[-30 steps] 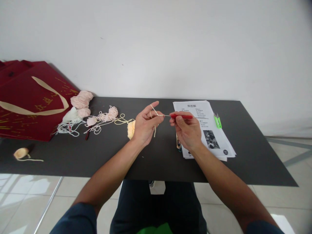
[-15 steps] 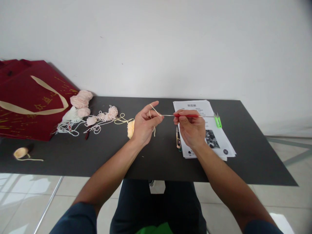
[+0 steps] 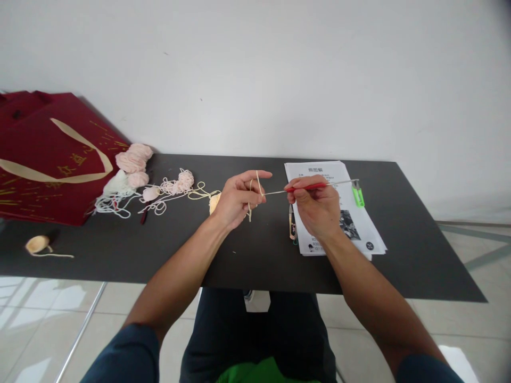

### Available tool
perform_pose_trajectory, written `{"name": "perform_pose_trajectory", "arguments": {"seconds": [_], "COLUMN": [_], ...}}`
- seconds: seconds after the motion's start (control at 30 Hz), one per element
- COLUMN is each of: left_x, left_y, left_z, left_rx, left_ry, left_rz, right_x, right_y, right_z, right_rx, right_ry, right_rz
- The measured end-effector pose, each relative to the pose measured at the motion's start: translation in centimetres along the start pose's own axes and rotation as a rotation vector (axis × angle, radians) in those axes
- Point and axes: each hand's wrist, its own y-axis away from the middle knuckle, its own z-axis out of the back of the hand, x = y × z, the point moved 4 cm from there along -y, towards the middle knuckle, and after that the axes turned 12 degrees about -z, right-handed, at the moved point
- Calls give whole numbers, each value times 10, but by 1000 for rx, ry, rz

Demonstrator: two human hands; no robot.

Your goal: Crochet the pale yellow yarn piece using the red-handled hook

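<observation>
Pale yellow yarn loops over the stretched index finger of my left hand, whose thumb and other fingers pinch it. A short tail of that yarn hangs below the fingers. My right hand grips a crochet hook by its red handle, and the hook's thin metal tip reaches left to the yarn at my left fingertips. Whether the tip sits inside a loop is too small to tell. Partly behind my left wrist lies a yellow yarn ball on the dark table.
Printed sheets lie under my right hand, with green-handled thread snips on them and other snips at their left edge. Leftward are pink yarn balls, tangled yarn, a dark red bag and a small yellowish piece.
My left index finger has tipped from pointing up to pointing right, shifting the yarn loop right. The hook has tilted, its right end now higher.
</observation>
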Motion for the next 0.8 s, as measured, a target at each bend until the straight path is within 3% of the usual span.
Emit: {"name": "perform_pose_trajectory", "arguments": {"seconds": [0.23,0.8], "left_x": [0,4], "left_y": [-1,0], "left_z": [-2,-2], "left_rx": [93,184], "left_ry": [79,149], "left_rz": [131,235], "right_x": [3,3], "right_y": [2,3], "right_z": [-1,-3], "right_rx": [-9,41], "right_ry": [3,-7], "right_rz": [-36,-73]}}
